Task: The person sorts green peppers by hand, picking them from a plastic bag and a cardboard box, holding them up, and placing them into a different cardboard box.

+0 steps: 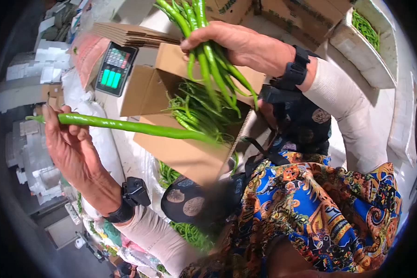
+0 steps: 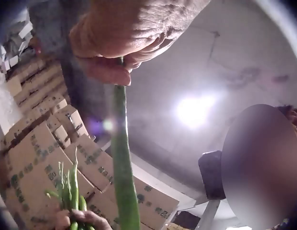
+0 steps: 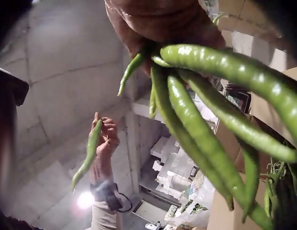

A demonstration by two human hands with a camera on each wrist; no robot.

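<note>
My left hand (image 1: 76, 155) pinches one long green chili pepper (image 1: 139, 128) near its stem end, and the pepper stretches across toward the carton. In the left wrist view this pepper (image 2: 122, 158) hangs down from thumb and fingers. A bunch of several green chili peppers (image 1: 208, 69) is gripped in my right hand (image 1: 245, 46), over the far side of an open cardboard box (image 1: 171, 155). Tips of the bunch dangle above more green peppers (image 1: 199, 109) piled inside that box. The right palm side is hidden by the bunch in the head view.
A digital scale (image 1: 116, 69) with a lit green display stands left of the box, beside flattened cardboard (image 1: 134, 34). At upper right is a white foam box (image 1: 366, 51) with green peppers. Loose peppers (image 1: 190, 234) lie near my left sleeve. Printed cartons (image 2: 38, 167) are stacked behind.
</note>
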